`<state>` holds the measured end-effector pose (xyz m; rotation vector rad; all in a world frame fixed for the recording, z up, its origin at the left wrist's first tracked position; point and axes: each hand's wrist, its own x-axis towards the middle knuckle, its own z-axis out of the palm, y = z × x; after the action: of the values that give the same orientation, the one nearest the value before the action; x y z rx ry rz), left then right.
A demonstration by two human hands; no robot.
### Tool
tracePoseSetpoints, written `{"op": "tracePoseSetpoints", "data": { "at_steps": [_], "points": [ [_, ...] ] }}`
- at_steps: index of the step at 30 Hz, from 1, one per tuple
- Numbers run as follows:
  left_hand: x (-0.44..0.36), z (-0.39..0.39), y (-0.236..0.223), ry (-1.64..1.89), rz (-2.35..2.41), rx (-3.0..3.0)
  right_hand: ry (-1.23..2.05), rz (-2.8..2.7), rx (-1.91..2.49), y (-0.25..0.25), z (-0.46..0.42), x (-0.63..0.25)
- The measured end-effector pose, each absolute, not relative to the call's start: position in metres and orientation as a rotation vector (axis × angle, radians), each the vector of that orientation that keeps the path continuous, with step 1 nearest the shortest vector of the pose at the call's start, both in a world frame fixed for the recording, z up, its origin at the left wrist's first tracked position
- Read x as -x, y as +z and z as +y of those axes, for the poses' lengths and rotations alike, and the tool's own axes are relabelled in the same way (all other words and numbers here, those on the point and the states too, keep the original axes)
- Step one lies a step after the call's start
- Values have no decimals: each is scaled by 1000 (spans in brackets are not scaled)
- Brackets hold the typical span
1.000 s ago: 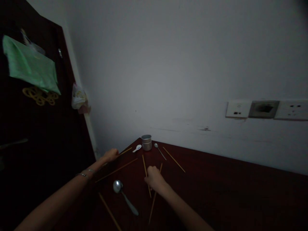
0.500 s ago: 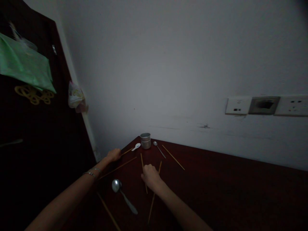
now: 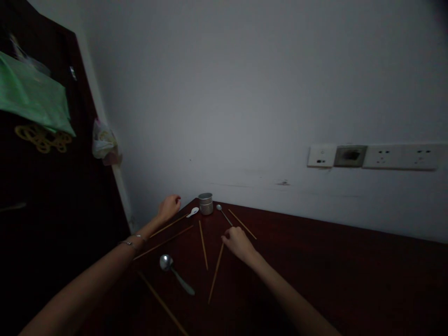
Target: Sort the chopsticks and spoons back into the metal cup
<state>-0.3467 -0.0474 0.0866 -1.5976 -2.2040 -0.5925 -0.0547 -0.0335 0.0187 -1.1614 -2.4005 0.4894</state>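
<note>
My left hand (image 3: 170, 206) is lifted at the table's left edge, fingers loosely bent and apart, with nothing visible in them. Below it lie a chopstick (image 3: 168, 226) and a white soup spoon (image 3: 193, 213), beside a metal cup (image 3: 206, 204). My right hand (image 3: 239, 241) has its fingers drawn together over the upper end of another chopstick (image 3: 216, 274). The handle of a long thin spoon (image 3: 226, 217) reaches its knuckles. Its fingertips are partly hidden, so whether they grip anything is unclear. A large metal spoon (image 3: 177, 274) lies between my forearms.
More chopsticks lie about: one (image 3: 203, 246) in the middle, one (image 3: 242, 225) at the right, one (image 3: 163, 303) near the front. A pale wall (image 3: 245, 116) with sockets (image 3: 381, 156) rises behind the dark table (image 3: 332, 261). At left stands a dark door (image 3: 52, 196) with a green cloth (image 3: 33, 88).
My left hand has come up off the chopstick at the left edge, which now lies on the table. My right hand has shifted right, away from the middle chopstick. The view has turned slightly right.
</note>
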Motion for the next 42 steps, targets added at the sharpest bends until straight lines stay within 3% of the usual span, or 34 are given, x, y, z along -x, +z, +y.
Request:
{"op": "tracePoseSetpoints", "data": {
  "at_steps": [8,22,29,42],
  "points": [
    [231,-22,86,-754,-1917,1953,327,-2229,1478,14,-18,-45],
    [16,-8,-8,-878,-1693,2569,85,-1963,1805,-21,-36,-213],
    [-5,-5,-34,-830,-1681,2660,-49,-2030,1742,-32,-52,-217],
    [-5,-17,-34,-689,-1597,2637,-42,-2009,1703,-32,-56,-219]
  ]
}}
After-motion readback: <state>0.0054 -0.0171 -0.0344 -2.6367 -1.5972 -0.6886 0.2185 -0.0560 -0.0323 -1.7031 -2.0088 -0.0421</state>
